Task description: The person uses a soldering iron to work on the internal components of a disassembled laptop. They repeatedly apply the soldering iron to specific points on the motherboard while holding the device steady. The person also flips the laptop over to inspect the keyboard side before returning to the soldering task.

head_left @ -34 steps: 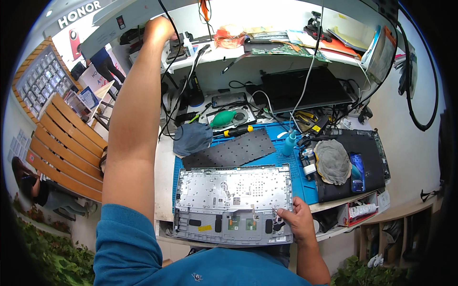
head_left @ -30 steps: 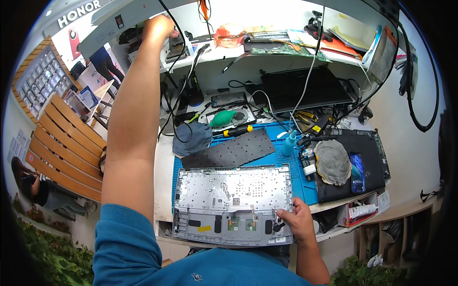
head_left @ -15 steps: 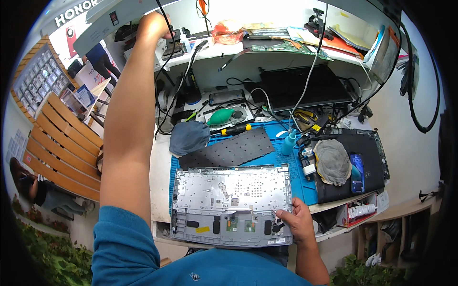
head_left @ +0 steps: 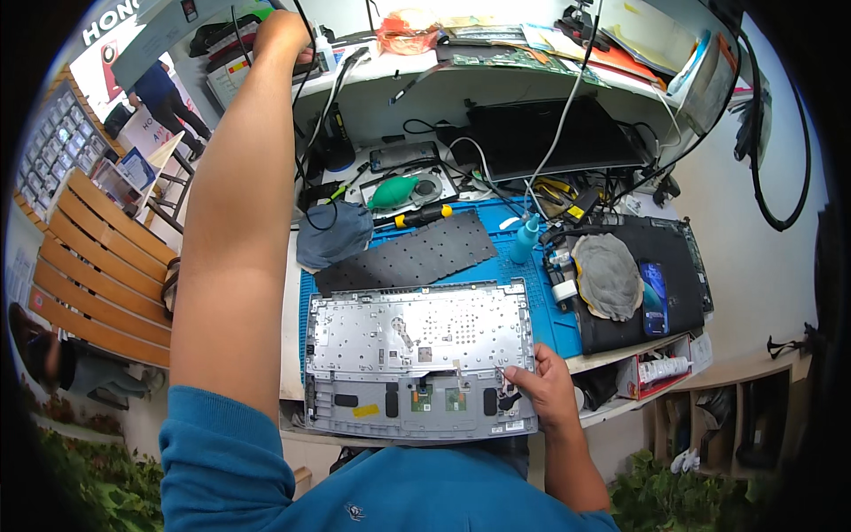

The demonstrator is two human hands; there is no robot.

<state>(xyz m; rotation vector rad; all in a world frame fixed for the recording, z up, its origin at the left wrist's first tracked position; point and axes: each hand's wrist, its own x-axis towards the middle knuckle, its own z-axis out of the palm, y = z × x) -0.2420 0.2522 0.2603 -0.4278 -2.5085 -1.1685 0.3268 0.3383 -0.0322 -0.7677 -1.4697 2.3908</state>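
Observation:
A silver-grey laptop top case lies with its inner side up at the near edge of the bench. My right hand grips its right edge, thumb on the upper face and fingers partly hidden beneath. My left hand is stretched far up to the left end of the raised shelf. Its fingers look curled, and what they hold, if anything, is hidden. Just beyond the case, a black perforated sheet rests on the blue mat.
Behind the sheet are a grey cloth, a yellow-black screwdriver and a green air blower. A blue bottle stands right of them. A black laptop part carries a round grey pad and a phone. Cables hang across the view.
The view has shifted slightly, so the bench sits higher and further left. My left hand stays up at the shelf, and my right hand keeps its grip on the laptop top case.

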